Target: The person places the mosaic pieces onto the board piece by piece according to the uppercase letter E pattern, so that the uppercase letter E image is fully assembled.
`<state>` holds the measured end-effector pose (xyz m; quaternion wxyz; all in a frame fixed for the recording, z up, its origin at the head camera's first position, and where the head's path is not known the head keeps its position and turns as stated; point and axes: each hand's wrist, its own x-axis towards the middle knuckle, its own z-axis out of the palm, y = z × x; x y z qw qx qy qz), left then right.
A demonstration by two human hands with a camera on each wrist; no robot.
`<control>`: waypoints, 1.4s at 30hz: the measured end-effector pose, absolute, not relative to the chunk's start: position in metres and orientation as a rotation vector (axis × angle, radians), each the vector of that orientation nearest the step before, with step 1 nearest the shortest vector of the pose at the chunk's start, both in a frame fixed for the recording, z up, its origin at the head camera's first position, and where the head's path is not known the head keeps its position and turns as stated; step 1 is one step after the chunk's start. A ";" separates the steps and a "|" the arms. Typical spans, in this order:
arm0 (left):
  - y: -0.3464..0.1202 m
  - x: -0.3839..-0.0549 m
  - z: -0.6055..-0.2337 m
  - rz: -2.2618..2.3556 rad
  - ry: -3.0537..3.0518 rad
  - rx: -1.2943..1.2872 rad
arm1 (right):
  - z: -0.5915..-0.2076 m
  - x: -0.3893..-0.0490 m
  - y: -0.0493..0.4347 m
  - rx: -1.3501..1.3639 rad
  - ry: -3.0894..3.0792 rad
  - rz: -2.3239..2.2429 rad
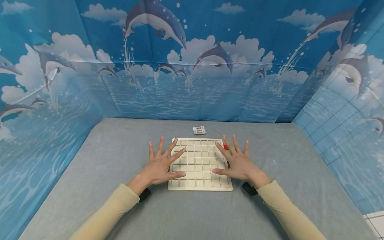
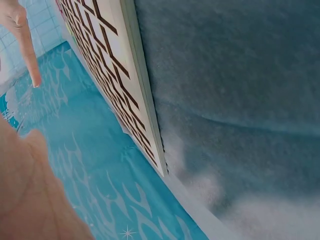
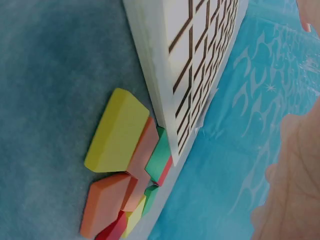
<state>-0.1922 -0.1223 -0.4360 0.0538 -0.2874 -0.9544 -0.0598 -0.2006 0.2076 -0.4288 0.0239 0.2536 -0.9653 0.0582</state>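
Note:
A pale wooden board [image 1: 199, 163] with a grid of grooved squares lies on the grey table. Over its left edge my left hand [image 1: 159, 166] is held with fingers spread, holding nothing. My right hand [image 1: 240, 165] spreads its fingers over the right edge, also without anything in its grasp. Beyond that edge, the right wrist view shows several coloured blocks: a yellow block [image 3: 117, 132], an orange block [image 3: 105, 202], a green block [image 3: 159, 155] and a red block [image 3: 112, 227]. In the head view the right hand hides most of them.
Behind the board lies a small card [image 1: 199, 130] with a coloured grid pattern. A blue curtain [image 1: 192, 96] printed with dolphins stands along the back and sides of the grey table [image 1: 192, 216]. Each wrist wears a black device.

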 end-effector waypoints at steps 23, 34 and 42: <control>-0.111 -0.177 -0.442 -0.909 -3.075 -0.711 | -0.438 -0.204 0.209 0.803 -2.921 0.234; -0.126 -0.164 -0.469 -1.213 -3.030 -0.571 | -0.449 -0.216 0.220 0.675 -2.913 0.655; -0.123 -0.159 -0.488 -1.037 -2.879 -0.651 | -0.455 -0.234 0.227 0.488 -2.938 0.890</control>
